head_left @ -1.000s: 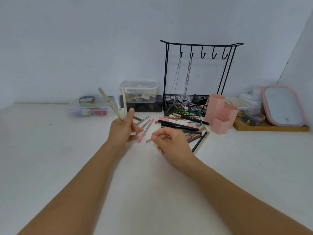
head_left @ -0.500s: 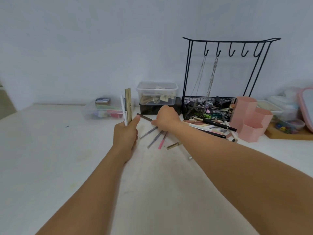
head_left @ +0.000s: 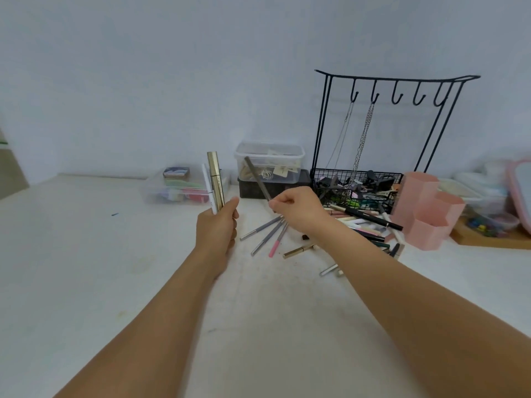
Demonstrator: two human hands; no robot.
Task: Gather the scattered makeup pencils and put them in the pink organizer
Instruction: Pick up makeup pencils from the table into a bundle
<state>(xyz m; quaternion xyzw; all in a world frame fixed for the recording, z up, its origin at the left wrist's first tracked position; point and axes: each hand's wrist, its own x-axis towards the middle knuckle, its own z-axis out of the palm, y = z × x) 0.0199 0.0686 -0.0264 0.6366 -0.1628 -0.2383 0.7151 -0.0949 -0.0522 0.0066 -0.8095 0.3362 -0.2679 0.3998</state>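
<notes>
My left hand grips a small upright bundle of makeup pencils, gold and white ones showing above the fist. My right hand pinches a dark grey pencil by its lower end, tilted up and to the left, lifted off the table. Beneath and around that hand several pencils lie scattered: grey ones, a pink-tipped one, a gold one. A denser pile lies further right, against the pink organizer, which stands at the right with hexagonal cups.
A black wire jewellery stand with hanging chains and a full basket stands behind the pile. Clear plastic boxes sit at the back centre and left. More containers and a pink-rimmed tray crowd the right edge on a wooden board.
My right hand reached to the far pencils, took the dark grey one and lifted it. My left hand's bundle went from splayed to upright. The view shifted left.
</notes>
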